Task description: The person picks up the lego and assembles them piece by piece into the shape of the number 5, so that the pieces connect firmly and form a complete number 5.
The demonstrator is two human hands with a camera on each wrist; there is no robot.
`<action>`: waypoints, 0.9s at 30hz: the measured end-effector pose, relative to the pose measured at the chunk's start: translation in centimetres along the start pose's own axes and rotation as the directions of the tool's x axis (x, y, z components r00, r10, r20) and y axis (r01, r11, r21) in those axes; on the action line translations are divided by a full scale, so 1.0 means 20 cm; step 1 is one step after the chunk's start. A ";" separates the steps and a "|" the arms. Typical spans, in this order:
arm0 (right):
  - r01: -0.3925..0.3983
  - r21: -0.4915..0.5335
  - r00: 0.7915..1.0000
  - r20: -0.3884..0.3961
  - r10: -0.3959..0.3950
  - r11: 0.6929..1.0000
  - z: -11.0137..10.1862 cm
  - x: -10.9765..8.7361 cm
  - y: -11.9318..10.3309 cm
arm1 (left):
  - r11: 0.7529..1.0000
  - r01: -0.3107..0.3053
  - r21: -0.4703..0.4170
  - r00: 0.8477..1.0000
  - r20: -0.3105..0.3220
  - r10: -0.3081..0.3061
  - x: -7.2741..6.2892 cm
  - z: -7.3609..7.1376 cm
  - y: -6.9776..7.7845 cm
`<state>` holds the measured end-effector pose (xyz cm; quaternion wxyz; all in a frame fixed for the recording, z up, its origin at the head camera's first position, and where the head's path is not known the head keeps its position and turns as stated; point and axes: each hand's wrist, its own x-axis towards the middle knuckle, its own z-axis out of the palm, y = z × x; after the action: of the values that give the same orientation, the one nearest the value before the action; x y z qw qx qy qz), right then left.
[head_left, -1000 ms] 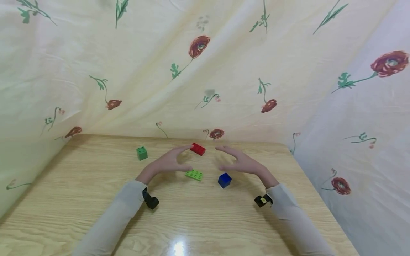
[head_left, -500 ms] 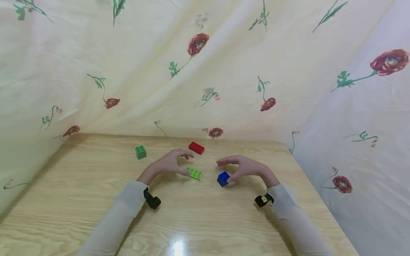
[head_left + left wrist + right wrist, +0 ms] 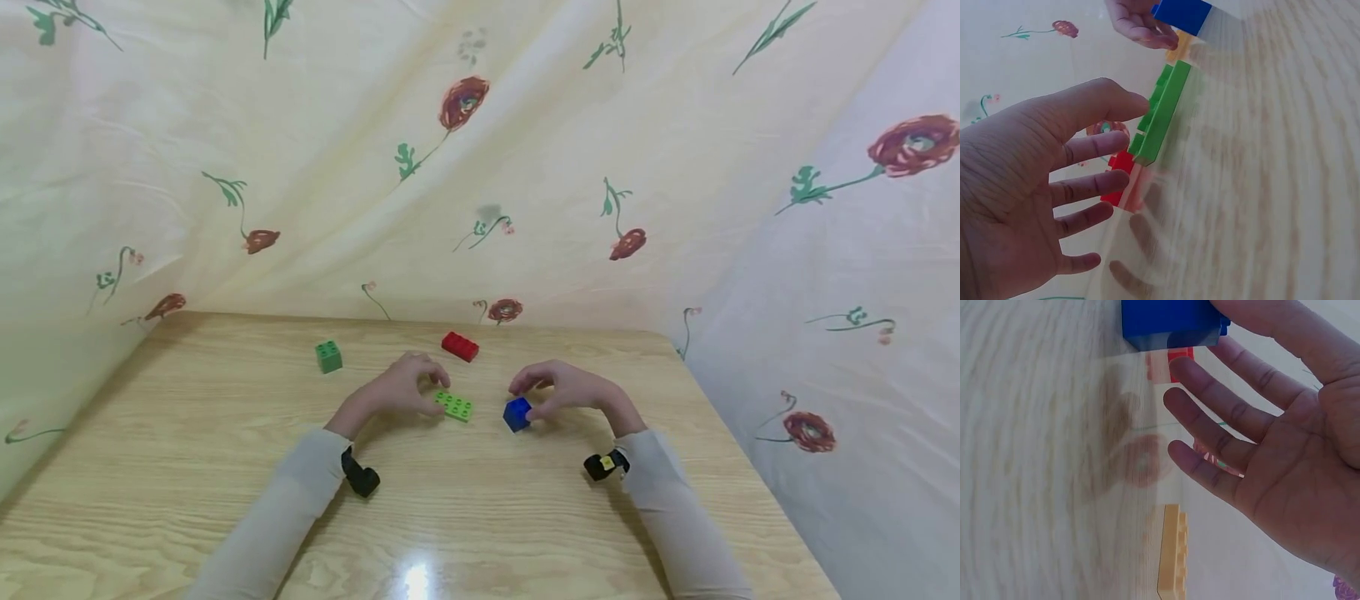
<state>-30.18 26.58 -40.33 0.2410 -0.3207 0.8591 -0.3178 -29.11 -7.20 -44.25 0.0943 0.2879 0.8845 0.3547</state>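
Observation:
My left hand (image 3: 405, 383) is beside the light green brick (image 3: 454, 406), thumb tip at the brick's near left end. In the left wrist view its fingers are spread, with nothing between them. My right hand (image 3: 573, 389) is at a blue block (image 3: 517, 413). Its thumb touches the block's right side and its fingers arch past the far side. In the right wrist view the index fingertip is hidden behind the blue block (image 3: 1169, 322); the other fingers are loosely extended.
A red brick (image 3: 460, 347) lies farther back, and a darker green block (image 3: 328, 357) stands to the left. An orange brick (image 3: 1171, 553) shows low in the right wrist view. Flowered cloth (image 3: 337, 167) hangs behind the wooden table (image 3: 465, 517).
Both hands have come lower. The left thumb has reached the light green brick and the left fingers have bent in. The right thumb has come to the blue block, which has shifted slightly left and away.

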 end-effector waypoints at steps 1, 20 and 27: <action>0.004 -0.004 1.000 -0.004 -0.004 1.000 0.00 0.01 0.00 | 1.000 0.002 0.008 1.000 -0.004 -0.002 0.00 0.00 0.00; -0.027 0.014 1.000 0.014 0.027 1.000 0.02 0.03 -0.02 | 0.996 0.048 0.071 0.999 -0.008 -0.047 -0.03 0.01 0.04; -0.024 0.013 1.000 0.020 0.023 1.000 0.03 0.05 -0.03 | 0.994 0.061 0.090 0.998 -0.026 -0.059 -0.03 0.01 0.04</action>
<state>-30.26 25.35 -40.45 0.2553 -0.3122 0.8583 -0.3172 -28.23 -7.05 -43.86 0.0815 0.2609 0.9090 0.3147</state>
